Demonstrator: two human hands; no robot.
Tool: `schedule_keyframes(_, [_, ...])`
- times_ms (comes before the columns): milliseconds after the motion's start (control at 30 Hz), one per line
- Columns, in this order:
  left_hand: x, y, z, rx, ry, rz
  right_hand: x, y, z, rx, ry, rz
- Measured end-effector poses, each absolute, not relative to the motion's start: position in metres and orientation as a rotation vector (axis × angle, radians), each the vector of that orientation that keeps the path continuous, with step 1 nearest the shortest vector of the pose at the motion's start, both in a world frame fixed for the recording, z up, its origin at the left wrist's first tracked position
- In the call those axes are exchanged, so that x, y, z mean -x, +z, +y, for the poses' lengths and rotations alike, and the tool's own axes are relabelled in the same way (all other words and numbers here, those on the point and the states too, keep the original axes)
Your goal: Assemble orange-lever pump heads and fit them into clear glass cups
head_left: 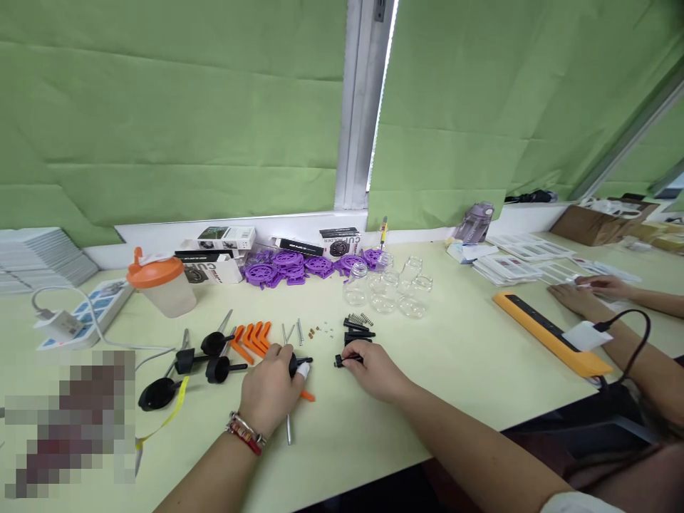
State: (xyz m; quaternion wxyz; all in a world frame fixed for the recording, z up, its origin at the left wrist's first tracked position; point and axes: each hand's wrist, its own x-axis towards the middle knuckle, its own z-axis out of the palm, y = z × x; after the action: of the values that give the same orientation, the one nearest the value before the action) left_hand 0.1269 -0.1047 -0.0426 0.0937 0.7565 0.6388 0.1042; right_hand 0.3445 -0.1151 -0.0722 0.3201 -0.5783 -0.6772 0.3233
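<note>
Several bent orange plastic handles (pixel 255 347) and coiled metal springs (pixel 360 320) lie unfitted; left hand (pixel 272 381) grips black stemmed part (pixel 293 365), apart from small black knobbed piece (pixel 338 361) pinched by right hand (pixel 378 372).

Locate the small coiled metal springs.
Head view, just right of centre: the coiled metal springs lie beyond the right hand, beside the black plastic parts.

Left fingers (pixel 284 354) curled, right fingers (pixel 355 348) pinched

From the middle of the table (pixel 363 434), an orange-lidded cup (pixel 169 285) stands at nine o'clock, an orange power strip (pixel 550 336) at three, a purplish bottle (pixel 474 223) at two, and green sheeting (pixel 214 107) at eleven.
</note>
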Motion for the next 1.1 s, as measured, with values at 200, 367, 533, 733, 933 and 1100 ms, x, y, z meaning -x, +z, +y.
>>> schedule_keyframes(200, [-0.138,-0.027,-0.109,-2.605,0.368,1.821,-0.354,-0.073,-0.116,1.540,0.896,-1.678])
schedule_keyframes(367, [-0.173,-0.028,-0.109,-2.818,0.201,1.299,-0.357,-0.076,-0.115,1.499,0.874,-1.647])
schedule_keyframes(533, [-0.189,-0.040,-0.097,-2.834,0.083,1.241,-0.360,-0.078,-0.117,1.504,0.855,-1.638])
schedule_keyframes(733, [-0.180,-0.041,-0.091,-2.833,0.075,1.352,-0.366,-0.079,-0.118,1.624,0.642,-1.747])
schedule_keyframes(933, [-0.175,-0.040,-0.087,-2.828,0.032,1.312,-0.355,-0.078,-0.115,1.606,0.345,-2.137])
schedule_keyframes(1100, [-0.172,-0.039,-0.084,-2.817,0.042,1.340,-0.348,-0.073,-0.112,1.591,0.138,-2.304])
